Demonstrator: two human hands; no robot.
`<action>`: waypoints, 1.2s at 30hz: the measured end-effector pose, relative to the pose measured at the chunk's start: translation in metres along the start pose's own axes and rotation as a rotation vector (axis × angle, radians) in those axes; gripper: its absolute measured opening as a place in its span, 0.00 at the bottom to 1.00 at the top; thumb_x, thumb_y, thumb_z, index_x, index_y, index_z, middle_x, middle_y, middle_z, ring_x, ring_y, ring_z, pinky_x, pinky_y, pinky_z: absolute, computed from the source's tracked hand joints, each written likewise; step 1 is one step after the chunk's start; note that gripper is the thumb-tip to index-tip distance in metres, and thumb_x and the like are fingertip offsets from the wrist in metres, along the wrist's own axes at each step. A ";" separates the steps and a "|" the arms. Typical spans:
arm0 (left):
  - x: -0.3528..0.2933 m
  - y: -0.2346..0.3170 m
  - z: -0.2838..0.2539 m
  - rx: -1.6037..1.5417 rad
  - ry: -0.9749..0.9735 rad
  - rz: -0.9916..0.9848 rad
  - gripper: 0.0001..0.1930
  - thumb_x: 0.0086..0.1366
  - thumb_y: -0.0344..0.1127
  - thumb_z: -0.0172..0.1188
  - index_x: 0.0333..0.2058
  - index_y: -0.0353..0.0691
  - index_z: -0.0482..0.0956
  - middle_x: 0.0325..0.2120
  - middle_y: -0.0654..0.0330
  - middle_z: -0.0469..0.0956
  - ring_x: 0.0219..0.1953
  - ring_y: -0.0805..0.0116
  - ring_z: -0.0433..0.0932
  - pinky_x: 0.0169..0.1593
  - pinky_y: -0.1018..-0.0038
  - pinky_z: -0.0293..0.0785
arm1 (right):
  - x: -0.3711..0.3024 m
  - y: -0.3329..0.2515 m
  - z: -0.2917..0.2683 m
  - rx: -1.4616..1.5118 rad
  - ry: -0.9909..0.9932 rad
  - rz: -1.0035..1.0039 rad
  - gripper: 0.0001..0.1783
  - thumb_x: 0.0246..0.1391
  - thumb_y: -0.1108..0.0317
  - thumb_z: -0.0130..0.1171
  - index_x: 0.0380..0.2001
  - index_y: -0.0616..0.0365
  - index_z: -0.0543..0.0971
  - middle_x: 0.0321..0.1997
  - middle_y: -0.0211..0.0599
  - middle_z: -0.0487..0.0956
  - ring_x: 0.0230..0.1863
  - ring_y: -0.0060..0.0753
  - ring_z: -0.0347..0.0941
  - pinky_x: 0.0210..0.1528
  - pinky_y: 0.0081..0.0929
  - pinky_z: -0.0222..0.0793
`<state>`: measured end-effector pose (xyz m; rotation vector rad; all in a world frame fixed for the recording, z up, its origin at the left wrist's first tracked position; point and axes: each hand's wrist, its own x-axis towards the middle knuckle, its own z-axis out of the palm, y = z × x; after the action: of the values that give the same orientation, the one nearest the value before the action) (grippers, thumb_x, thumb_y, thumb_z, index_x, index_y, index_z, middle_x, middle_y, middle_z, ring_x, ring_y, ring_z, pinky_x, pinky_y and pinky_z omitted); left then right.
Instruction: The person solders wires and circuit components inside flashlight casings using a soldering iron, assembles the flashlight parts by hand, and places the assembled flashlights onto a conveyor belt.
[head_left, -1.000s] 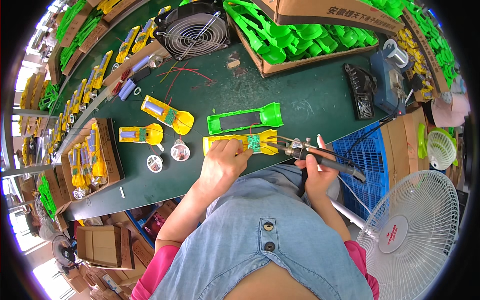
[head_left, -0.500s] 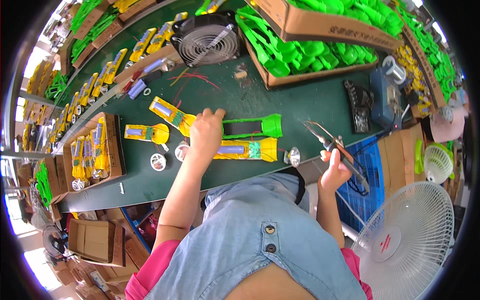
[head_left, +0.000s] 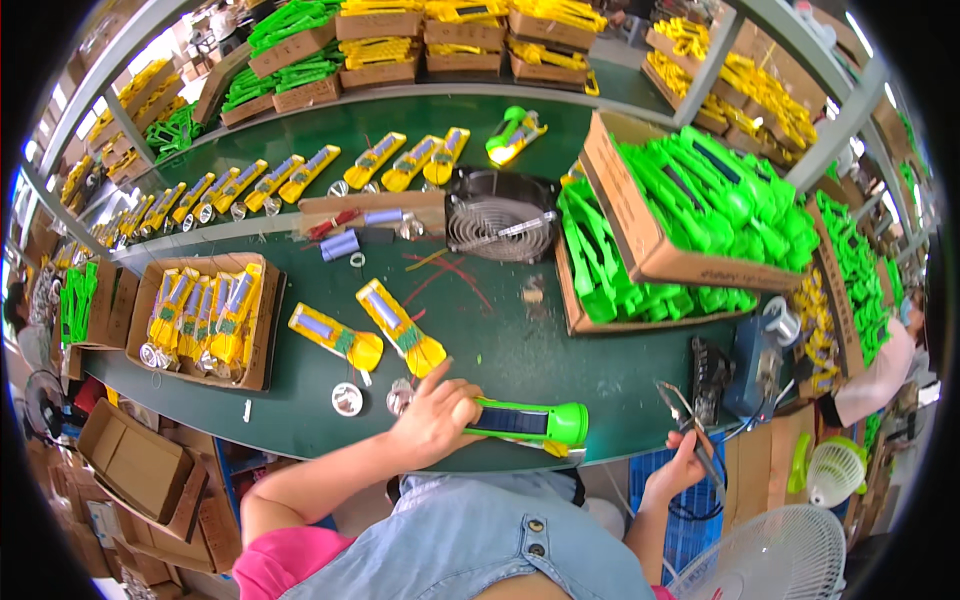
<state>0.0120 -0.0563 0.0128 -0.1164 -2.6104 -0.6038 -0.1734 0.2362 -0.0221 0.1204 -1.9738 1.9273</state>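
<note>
My left hand [head_left: 437,415] is closed on the left end of a green flashlight shell [head_left: 540,422] with a dark panel set in its top. Beneath the shell, at the front edge of the green bench, a bit of yellow shell half [head_left: 557,450] shows; a pale glow lies by its right end. In my right hand [head_left: 680,470] is a soldering iron [head_left: 708,460], its tip pointing up and left over the bench. Two yellow shell halves [head_left: 402,328] with blue cells and green circuit boards lie left of centre, near a loose reflector [head_left: 347,399].
A cardboard box of yellow flashlight halves [head_left: 270,330] stands at left. Boxes heaped with green shells [head_left: 690,260] fill the back right. A small metal-grilled fan [head_left: 500,225], red wires [head_left: 450,280] and a blue solder station [head_left: 757,365] also occupy the bench. A white fan [head_left: 770,550] stands at lower right.
The view has tilted up, showing more of the far shelves. The green shell, which lay open side up beside the yellow half, now lies over it with its panel up, my left hand gripping it.
</note>
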 end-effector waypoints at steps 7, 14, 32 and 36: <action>0.143 -0.126 -0.131 0.256 0.076 -0.400 0.23 0.42 0.43 0.67 0.28 0.39 0.62 0.25 0.52 0.71 0.30 0.52 0.72 0.38 0.60 0.65 | 0.013 -0.003 0.004 -0.146 0.050 0.013 0.08 0.54 0.71 0.50 0.36 0.64 0.71 0.24 0.36 0.74 0.23 0.21 0.69 0.26 0.16 0.65; 0.223 -0.374 -0.042 0.357 0.296 -0.850 0.29 0.46 0.58 0.60 0.33 0.37 0.64 0.26 0.47 0.75 0.31 0.50 0.75 0.36 0.63 0.70 | 0.011 -0.004 0.019 -0.251 0.077 0.088 0.12 0.55 0.67 0.49 0.38 0.65 0.71 0.23 0.33 0.73 0.23 0.19 0.67 0.27 0.17 0.63; 0.243 -0.359 -0.022 0.137 -0.160 -1.031 0.56 0.35 0.36 0.68 0.61 0.39 0.39 0.43 0.44 0.72 0.43 0.55 0.74 0.43 0.67 0.72 | 0.010 -0.008 -0.008 -0.188 0.143 0.024 0.11 0.51 0.76 0.50 0.39 0.68 0.69 0.31 0.44 0.76 0.23 0.24 0.73 0.28 0.17 0.69; 0.239 -0.326 -0.087 -0.003 0.191 -0.858 0.40 0.37 0.27 0.64 0.55 0.40 0.61 0.35 0.53 0.76 0.34 0.63 0.76 0.35 0.67 0.75 | 0.014 -0.027 -0.018 -0.054 0.130 -0.161 0.13 0.50 0.76 0.50 0.40 0.70 0.67 0.38 0.49 0.74 0.22 0.26 0.73 0.29 0.17 0.70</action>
<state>-0.2244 -0.3928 0.0609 1.0479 -2.3830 -0.8329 -0.1744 0.2548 0.0075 0.1319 -1.8701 1.7343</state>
